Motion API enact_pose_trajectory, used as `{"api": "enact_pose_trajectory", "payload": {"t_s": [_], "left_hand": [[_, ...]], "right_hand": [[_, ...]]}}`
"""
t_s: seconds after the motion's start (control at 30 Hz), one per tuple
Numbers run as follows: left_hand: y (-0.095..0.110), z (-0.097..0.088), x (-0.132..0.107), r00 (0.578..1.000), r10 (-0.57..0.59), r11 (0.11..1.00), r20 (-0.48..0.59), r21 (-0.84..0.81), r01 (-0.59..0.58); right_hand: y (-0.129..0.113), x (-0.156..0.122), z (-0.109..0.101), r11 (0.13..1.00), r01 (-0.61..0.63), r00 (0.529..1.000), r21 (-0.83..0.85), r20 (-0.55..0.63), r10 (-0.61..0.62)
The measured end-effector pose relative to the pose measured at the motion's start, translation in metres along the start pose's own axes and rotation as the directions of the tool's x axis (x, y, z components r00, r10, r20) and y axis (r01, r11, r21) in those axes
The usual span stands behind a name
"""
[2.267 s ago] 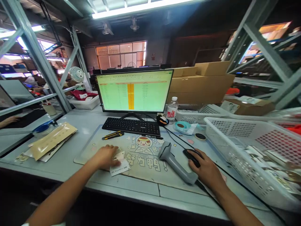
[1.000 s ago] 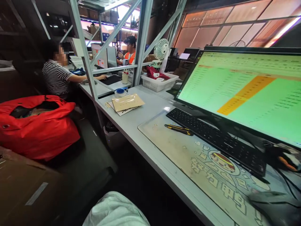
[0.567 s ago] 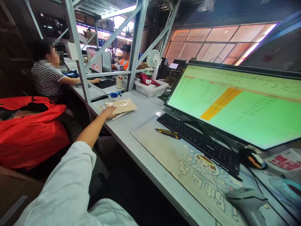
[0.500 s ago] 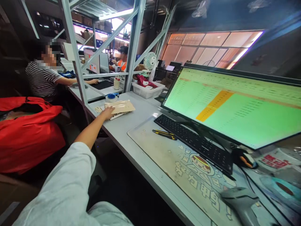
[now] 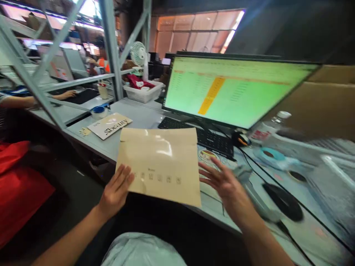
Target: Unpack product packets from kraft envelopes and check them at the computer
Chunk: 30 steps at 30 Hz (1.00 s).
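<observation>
My left hand holds a tan paper envelope by its lower left corner, lifted above the desk's front edge. My right hand hovers just right of the envelope with its fingers spread, touching nothing that I can see. Behind the envelope lie a black keyboard and a printed desk mat. A grey barcode scanner, blurred, lies behind my right hand.
A monitor with a green spreadsheet stands at the back. A black mouse, tape rolls, a water bottle and cardboard boxes are to the right. White packaging, a white basket and a co-worker's arm are to the left.
My left hand reached to the stack at the desk's left, took the tan envelope and brought it in front of me. My right hand has come into view beside it. The view swung back right.
</observation>
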State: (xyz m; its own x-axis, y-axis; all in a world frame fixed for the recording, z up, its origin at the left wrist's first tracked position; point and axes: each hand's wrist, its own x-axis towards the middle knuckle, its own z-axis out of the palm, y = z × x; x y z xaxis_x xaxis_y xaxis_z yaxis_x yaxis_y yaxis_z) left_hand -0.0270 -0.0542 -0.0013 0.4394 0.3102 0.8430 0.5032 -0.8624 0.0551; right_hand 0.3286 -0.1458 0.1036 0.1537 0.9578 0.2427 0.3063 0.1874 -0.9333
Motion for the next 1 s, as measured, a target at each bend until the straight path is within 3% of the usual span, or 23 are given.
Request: {"api": "enact_pose_trajectory", "payload": {"t_s": [0.1, 0.2, 0.27, 0.33, 0.4, 0.5, 0.67, 0.83, 0.93, 1.0], "left_hand": [[0.047, -0.005, -0.030, 0.989, -0.022, 0.988, 0.143, -0.151, 0.044], [0.061, -0.023, -0.041, 0.956, -0.051, 0.963, 0.290, -0.239, 0.124], [0.062, -0.037, -0.027, 0.956, -0.053, 0.945, 0.289, -0.294, 0.142], [0.061, -0.043, -0.002, 0.976, -0.025, 0.943, 0.215, -0.320, 0.094], [0.061, -0.039, 0.024, 0.983, 0.057, 0.949, 0.174, -0.314, 0.001], [0.062, -0.021, 0.045, 0.970, 0.120, 0.954, 0.211, -0.294, -0.054], [0.066, -0.002, 0.025, 0.974, 0.083, 0.937, 0.210, -0.350, -0.004], [0.067, -0.011, -0.006, 0.962, 0.034, 0.906, 0.270, -0.414, 0.084], [0.061, -0.024, -0.011, 0.926, -0.034, 0.908, 0.377, -0.375, 0.186], [0.055, -0.034, -0.012, 0.870, -0.096, 0.911, 0.483, -0.309, 0.272]], "right_hand": [[-0.003, -0.019, 0.035, 0.954, -0.208, 0.977, 0.216, 0.003, 0.212], [0.005, -0.032, 0.056, 0.954, -0.239, 0.971, 0.181, 0.070, 0.230], [0.013, -0.044, 0.063, 0.973, -0.211, 0.967, 0.088, 0.161, 0.195], [0.018, -0.055, 0.067, 0.987, -0.157, 0.954, 0.011, 0.261, 0.149], [0.019, -0.063, 0.070, 0.994, -0.097, 0.927, -0.040, 0.361, 0.105], [0.014, -0.068, 0.074, 0.991, -0.044, 0.875, -0.123, 0.474, 0.098], [0.010, -0.072, 0.078, 0.978, -0.020, 0.806, -0.206, 0.575, 0.137], [0.026, -0.072, 0.093, 0.990, -0.014, 0.743, -0.141, 0.661, 0.105], [0.029, -0.069, 0.108, 0.989, 0.001, 0.719, -0.147, 0.688, 0.102], [0.029, -0.063, 0.118, 0.985, 0.031, 0.694, -0.171, 0.713, 0.102]]}}
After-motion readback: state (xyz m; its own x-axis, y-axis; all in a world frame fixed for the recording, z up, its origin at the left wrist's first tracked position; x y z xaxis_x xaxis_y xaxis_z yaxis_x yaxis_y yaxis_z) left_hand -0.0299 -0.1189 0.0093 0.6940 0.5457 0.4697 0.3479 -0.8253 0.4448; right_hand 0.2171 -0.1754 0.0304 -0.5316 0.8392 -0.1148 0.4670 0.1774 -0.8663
